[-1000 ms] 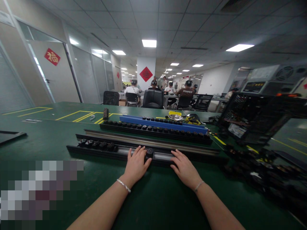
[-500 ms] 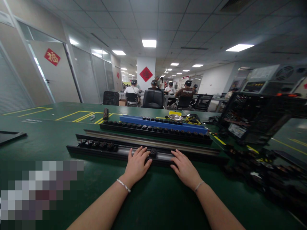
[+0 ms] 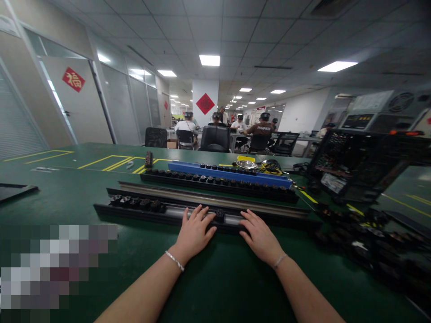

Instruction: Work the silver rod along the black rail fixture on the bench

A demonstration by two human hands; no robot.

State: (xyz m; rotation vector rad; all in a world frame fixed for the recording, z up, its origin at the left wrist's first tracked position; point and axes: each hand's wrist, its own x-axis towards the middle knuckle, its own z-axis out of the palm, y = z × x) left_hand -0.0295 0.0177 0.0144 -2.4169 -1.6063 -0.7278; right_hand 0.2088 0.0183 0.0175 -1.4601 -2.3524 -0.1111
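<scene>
A long black channel rail (image 3: 134,216) with a metallic inner strip lies across the table before me. My left hand (image 3: 198,229) rests on its middle, fingers spread, the fingertips beside a small black block (image 3: 220,215) inside the channel. That block sits between my two hands; the left fingers seem to touch its left side. My right hand (image 3: 261,234) lies farther right on the same rail, fingers stretched out and holding nothing. At the rail's left end stand several more black blocks (image 3: 144,204) in a row. Right behind runs a second black rail (image 3: 208,196) with a bare metal strip.
Farther back lie a blue rail (image 3: 202,171) and a black rail filled with small blocks (image 3: 215,181). A metal dish (image 3: 247,164) stands behind them. At right are a heap of dark parts (image 3: 367,246) and an open computer case (image 3: 350,166). People sit beyond the green table (image 3: 84,188).
The small black block has slid slightly to the right along the channel, with my left hand moving along beside it. My right hand has stayed in place.
</scene>
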